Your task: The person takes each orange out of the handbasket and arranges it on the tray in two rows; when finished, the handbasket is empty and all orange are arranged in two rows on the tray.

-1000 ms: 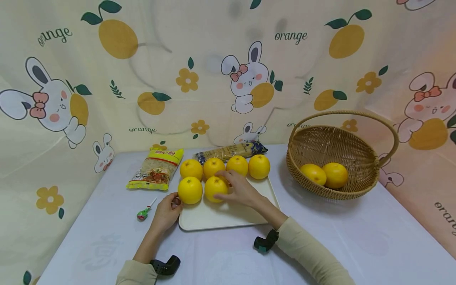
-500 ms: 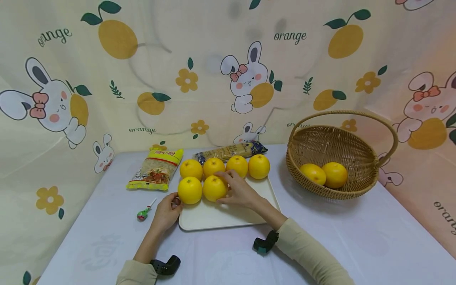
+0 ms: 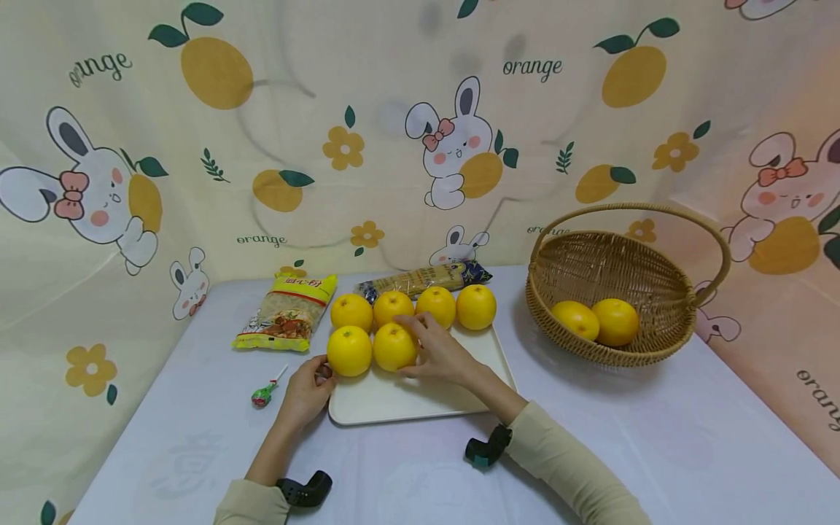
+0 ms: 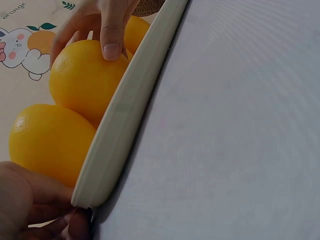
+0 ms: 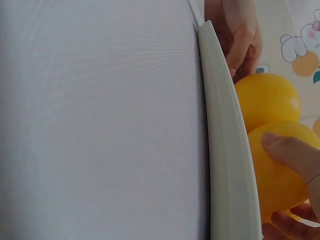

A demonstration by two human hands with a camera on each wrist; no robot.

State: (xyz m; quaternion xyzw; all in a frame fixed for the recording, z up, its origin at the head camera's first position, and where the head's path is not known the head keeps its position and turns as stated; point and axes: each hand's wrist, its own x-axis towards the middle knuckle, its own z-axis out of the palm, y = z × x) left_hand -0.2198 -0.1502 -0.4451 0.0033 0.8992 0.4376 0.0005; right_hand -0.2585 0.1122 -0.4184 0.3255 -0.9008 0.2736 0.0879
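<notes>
A cream rectangular tray [image 3: 420,399] carries several oranges, with a row of them at the back and two in front. My right hand [image 3: 448,354] holds the right front orange [image 3: 392,348], its thumb on the near side and fingers over the far side. That orange touches the left front orange [image 3: 348,353]. At the tray's left side, my left hand [image 3: 307,390] grips the rim near the corner. The left wrist view shows the left fingers [image 4: 47,200] curled at that corner, beside the left front orange [image 4: 47,140].
A wicker basket [image 3: 613,266] with two oranges [image 3: 617,322] stands on the right. Behind the tray lies a long packet of noodles [image 3: 426,281]. A yellow-edged food bag [image 3: 287,312] and a green-wrapped lollipop [image 3: 264,394] lie to the left. A printed cloth hangs behind the table.
My right thumb and fingers have closed onto the right front orange, which has shifted slightly left against its neighbour. My left hand stays at the tray's rim.
</notes>
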